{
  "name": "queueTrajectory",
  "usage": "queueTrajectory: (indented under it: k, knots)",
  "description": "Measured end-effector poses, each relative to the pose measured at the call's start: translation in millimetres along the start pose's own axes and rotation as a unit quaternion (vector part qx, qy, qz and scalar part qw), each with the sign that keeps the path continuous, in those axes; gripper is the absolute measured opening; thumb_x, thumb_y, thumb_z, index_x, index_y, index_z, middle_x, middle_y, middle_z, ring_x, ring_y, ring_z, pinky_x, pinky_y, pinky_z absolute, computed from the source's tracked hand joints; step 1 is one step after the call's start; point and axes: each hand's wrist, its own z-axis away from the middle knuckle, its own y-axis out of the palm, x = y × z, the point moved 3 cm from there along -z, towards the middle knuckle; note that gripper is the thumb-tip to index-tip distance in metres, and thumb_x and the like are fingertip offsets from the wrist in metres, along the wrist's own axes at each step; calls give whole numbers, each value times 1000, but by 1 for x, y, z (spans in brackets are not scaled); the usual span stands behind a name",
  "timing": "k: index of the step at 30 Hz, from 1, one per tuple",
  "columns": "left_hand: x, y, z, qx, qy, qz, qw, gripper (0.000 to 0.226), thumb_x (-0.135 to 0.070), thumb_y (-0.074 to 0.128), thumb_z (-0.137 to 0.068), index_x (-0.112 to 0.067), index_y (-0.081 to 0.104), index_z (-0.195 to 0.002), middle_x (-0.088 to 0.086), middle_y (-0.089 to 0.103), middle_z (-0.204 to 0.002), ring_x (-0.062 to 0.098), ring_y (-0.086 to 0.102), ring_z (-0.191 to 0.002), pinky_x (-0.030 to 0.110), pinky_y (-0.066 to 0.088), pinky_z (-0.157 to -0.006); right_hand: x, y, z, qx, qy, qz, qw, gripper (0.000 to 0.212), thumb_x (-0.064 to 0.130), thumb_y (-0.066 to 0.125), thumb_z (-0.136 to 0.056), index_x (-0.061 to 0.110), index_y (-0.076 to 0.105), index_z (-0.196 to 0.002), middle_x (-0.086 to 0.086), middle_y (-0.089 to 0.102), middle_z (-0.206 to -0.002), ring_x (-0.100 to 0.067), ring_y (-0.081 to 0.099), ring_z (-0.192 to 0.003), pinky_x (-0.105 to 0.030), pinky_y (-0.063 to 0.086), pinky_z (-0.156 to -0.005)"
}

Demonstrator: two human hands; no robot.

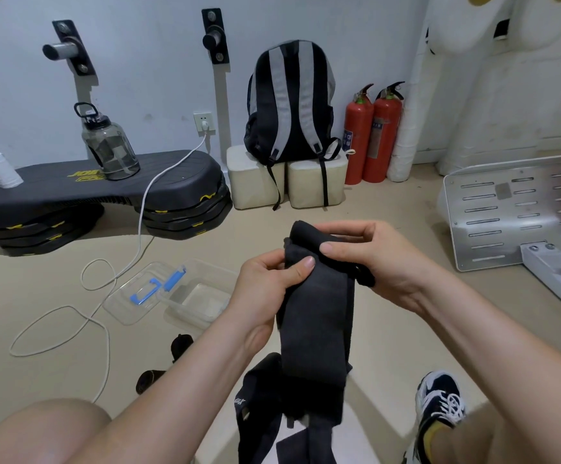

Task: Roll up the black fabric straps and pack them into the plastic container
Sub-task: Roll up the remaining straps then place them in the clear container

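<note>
1. Head view: both hands held one black strap up at mid-frame, above the lap.
2. Left hand: fingers curled round the strap's left edge, thumb pressed on its front face.
3. Right hand: thumb and fingers pinched the rolled top end of the strap.
4. The strap's top was partly rolled; the rest hung straight down to more black straps piled below the forearms.
5. Plastic container sat open on the floor, left of the hands, partly hidden by the left forearm.
6. Its clear lid with blue clips lay just beside it, on the left.
7. Two small dark items lay on the floor near the container; couldn't tell what they were.
8. White cable looped across the floor beside the lid.
</note>
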Motion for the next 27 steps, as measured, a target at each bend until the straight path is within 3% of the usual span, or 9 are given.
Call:
queueTrajectory:
  k: [4,7,9,12,14,17,21,24,27]
  knots:
    - [-1,0,2,5,-1,-29,1000,15,-12,65,-92,-2,73,-101,7,76,-86,10,71,-72,18,52,-57,-3,0,0,5,-5,-18,1000,40,-8,72,-78,9,72,-114,-16,74,-109,-30,72,-100,-34,59,-86]
    - [-3,-2,0,-24,40,-101,994,15,-16,72,-88,-4,70,-98,11,76,-91,16,71,-78,25,56,-67,-1,3,-1,-21,-44,38,998,41,-15,70,-78,13,74,-107,-11,76,-103,-25,73,-97,-31,59,-84]
    - [-7,-5,-2,-51,48,-95,993,30,-12,77,-82,-9,56,-103,12,73,-89,16,69,-72,27,53,-67,3,4,-1,-31,-76,62,995,44,-19,66,-78,18,76,-100,-7,77,-99,-21,73,-96,-29,59,-86]
    - [-18,-10,-4,21,23,-69,997,49,-20,78,-82,-22,45,-118,-2,69,-73,12,64,-58,32,52,-70,8,3,0,-31,-104,109,988,48,-20,65,-77,23,76,-94,-3,77,-95,-16,72,-94,-28,58,-85]
    - [-24,-7,0,63,35,-107,992,48,-36,77,-79,-25,54,-120,-6,68,-70,12,65,-59,34,56,-71,11,6,2,-28,-118,162,979,50,-19,66,-77,27,77,-93,1,77,-93,-11,71,-94,-26,57,-84]
    - [-23,-5,0,29,79,-148,985,29,-31,73,-79,-16,73,-104,6,74,-82,15,69,-72,32,60,-67,11,12,4,-17,-121,201,972,48,-17,68,-77,27,73,-96,0,75,-94,-11,71,-89,-24,57,-80]
    - [-23,-8,-3,-27,106,-89,990,9,-15,70,-87,-8,75,-92,3,73,-75,14,68,-70,25,56,-60,1,3,-1,-61,-37,37,997,56,-11,74,-77,24,54,-116,-13,63,-104,-24,69,-86,-37,59,-74]
    - [-20,-7,-3,-42,103,-26,993,12,-13,69,-87,-5,73,-94,5,74,-79,16,69,-70,23,54,-58,-11,4,-3,-79,20,-66,994,59,-4,76,-78,18,47,-125,-14,69,-108,-27,72,-93,-46,59,-84]
    - [-18,-5,-2,-59,92,32,993,15,-14,67,-89,-3,72,-98,3,73,-76,10,66,-60,18,49,-51,-18,5,-5,-152,-32,-41,987,48,3,81,-78,25,47,-104,-11,66,-109,-25,68,-99,-51,56,-92]
